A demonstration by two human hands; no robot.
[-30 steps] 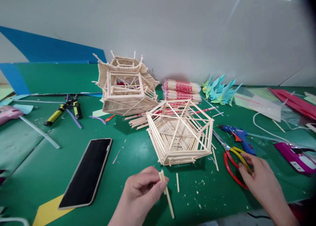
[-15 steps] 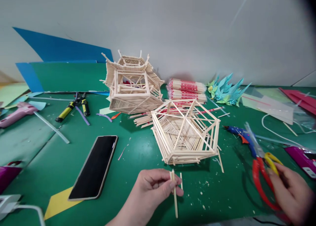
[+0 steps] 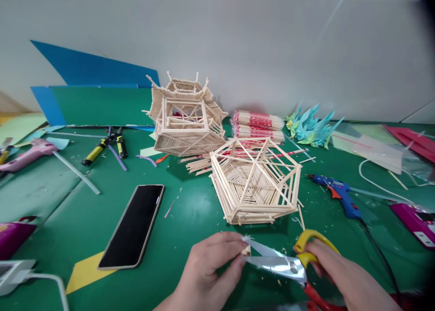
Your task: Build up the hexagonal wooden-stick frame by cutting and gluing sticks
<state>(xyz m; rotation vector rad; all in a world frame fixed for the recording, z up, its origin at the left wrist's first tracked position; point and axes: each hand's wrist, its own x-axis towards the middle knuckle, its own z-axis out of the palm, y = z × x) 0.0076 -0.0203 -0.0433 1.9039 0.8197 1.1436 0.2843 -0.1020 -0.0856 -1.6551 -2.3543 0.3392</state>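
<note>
My left hand is closed in a pinch on wooden sticks, whose pale ends just show at the fingertips. In my right hand are scissors with one yellow and one red handle loop. Their blades are parted, tips at the sticks beside my left fingertips; whether they touch the wood I cannot tell. Just beyond both hands sits a hexagonal stick frame with a woven-looking stick floor. A taller stick model with a flared roof stands behind it to the left.
Bundles of sticks in plastic lie at the back. A blue glue gun and its cord are at the right. On the left are a phone, yellow-handled pliers and a pink glue gun. Blue-green folded paper stands behind.
My right hand has brought the scissors from the far right across to the sticks in my left hand. The long stick that pointed down from my left fingers no longer shows.
</note>
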